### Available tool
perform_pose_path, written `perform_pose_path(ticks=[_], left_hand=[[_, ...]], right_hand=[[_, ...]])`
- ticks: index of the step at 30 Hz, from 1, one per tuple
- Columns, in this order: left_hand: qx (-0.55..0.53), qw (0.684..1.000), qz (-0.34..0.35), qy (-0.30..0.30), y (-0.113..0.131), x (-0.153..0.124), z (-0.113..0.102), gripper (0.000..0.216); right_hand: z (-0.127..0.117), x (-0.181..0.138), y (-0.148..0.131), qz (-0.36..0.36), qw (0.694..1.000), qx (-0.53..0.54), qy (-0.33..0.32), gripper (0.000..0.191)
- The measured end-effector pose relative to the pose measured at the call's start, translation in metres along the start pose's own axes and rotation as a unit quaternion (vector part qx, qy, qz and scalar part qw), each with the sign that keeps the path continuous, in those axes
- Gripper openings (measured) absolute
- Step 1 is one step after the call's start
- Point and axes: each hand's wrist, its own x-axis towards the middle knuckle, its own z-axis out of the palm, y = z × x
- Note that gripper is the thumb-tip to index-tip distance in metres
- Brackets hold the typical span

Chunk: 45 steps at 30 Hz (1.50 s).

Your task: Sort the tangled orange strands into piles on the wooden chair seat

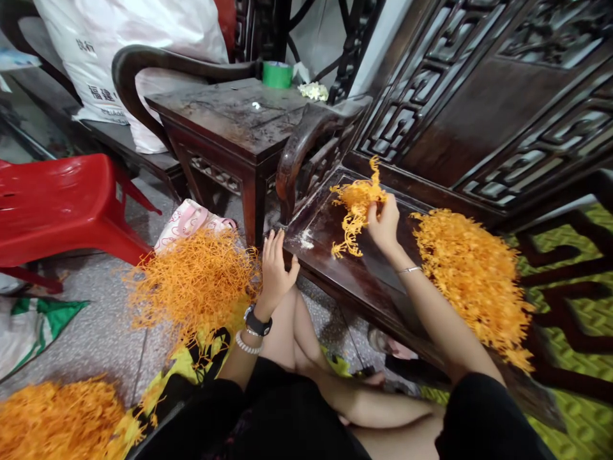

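Note:
My right hand (384,223) is closed on a small cluster of orange branching strands (358,199), which look like plastic. Some of the strands hang down over the dark wooden bench seat (330,252). To the right of that hand lies a large heap of similar orange pieces (472,281) on the same seat. My left hand (278,268) rests at the seat's front left corner with its fingers stretched out, holding nothing. Just left of it is a pile of thinner orange strands (196,281). A patch of white powder (305,240) lies on the seat between my hands.
A wooden side table (211,118) carries a roll of green tape (277,75) and a pale yellow clump (313,91). On the left stand a red plastic stool (57,204) and large white sacks (110,45). Another orange heap (57,415) lies at lower left.

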Motion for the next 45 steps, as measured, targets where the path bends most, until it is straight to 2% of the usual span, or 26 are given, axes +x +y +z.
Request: perform_pose_path(ticks=[3,5,10,13,18,21,27,32,35,37,39,41,43,45], left_hand=[[0.058,0.997,-0.031,-0.028,0.002,0.000,0.000,0.082],[0.081,0.995,-0.050,-0.035,0.003,0.002,-0.003,0.092],[0.111,0.992,-0.041,-0.045,0.004,0.011,-0.005,0.092],[0.109,0.992,-0.039,-0.054,0.010,0.018,0.005,0.098],[0.086,0.991,-0.090,-0.058,0.025,0.027,0.030,0.108],[0.084,0.989,-0.110,-0.054,0.032,0.030,0.036,0.109],[0.069,0.991,-0.107,-0.051,0.034,0.029,0.035,0.101],[0.069,0.991,-0.098,-0.066,0.034,0.027,0.031,0.096],[0.035,0.992,-0.087,-0.081,0.034,0.030,0.026,0.083],[-0.033,0.991,-0.090,-0.098,0.032,0.037,0.022,0.068],[-0.136,0.976,-0.121,-0.117,0.028,0.048,0.017,0.057],[-0.247,0.945,-0.160,-0.145,0.023,0.060,0.012,0.057],[-0.361,0.894,-0.187,-0.191,0.020,0.073,0.008,0.060],[-0.455,0.836,-0.208,-0.227,0.019,0.083,0.004,0.061]], right_hand=[[0.006,0.009,0.026,0.033,0.999,-0.009,-0.003,0.021],[0.010,0.013,0.043,0.033,0.998,-0.023,-0.038,0.024],[0.018,0.016,0.068,-0.060,0.978,-0.082,-0.181,0.036],[0.016,0.012,0.068,-0.080,0.972,-0.081,-0.206,0.046],[-0.002,0.001,0.053,-0.111,0.964,-0.112,-0.212,0.068],[-0.018,-0.008,0.036,-0.133,0.962,-0.123,-0.205,0.071],[-0.032,-0.025,0.008,-0.157,0.964,-0.089,-0.194,0.069],[-0.033,-0.039,-0.018,-0.162,0.971,0.005,-0.176,0.066],[-0.034,-0.048,-0.036,-0.146,0.973,0.075,-0.161,0.065],[-0.035,-0.053,-0.045,-0.132,0.973,0.112,-0.152,0.065],[-0.036,-0.057,-0.053,-0.119,0.972,0.142,-0.145,0.062],[-0.037,-0.060,-0.060,-0.112,0.969,0.163,-0.146,0.058],[-0.036,-0.062,-0.067,-0.128,0.964,0.167,-0.163,0.054],[-0.033,-0.064,-0.076,-0.174,0.955,0.142,-0.194,0.053]])
